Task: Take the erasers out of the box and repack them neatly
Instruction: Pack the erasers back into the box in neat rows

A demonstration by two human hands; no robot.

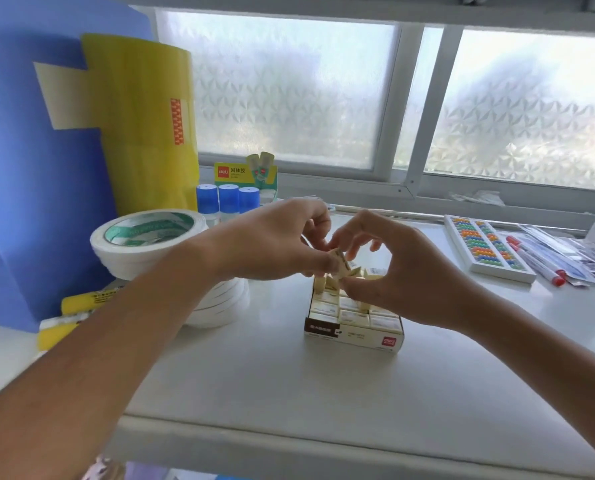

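Note:
A small cream and brown eraser box stands open on the white shelf, with several wrapped cream erasers packed in rows in its front part. At its back some erasers stand tilted and loose. Above the back of the box my left hand pinches one cream eraser between thumb and fingers. My right hand meets it from the right, its fingertips curled on the same eraser and on a tilted one below. The back rows are hidden behind both hands.
Stacked rolls of white tape stand left of the box. Blue-capped glue sticks and a yellow roll are behind them. A tray of coloured pins and red-capped markers lie at the right. The shelf edge runs in front.

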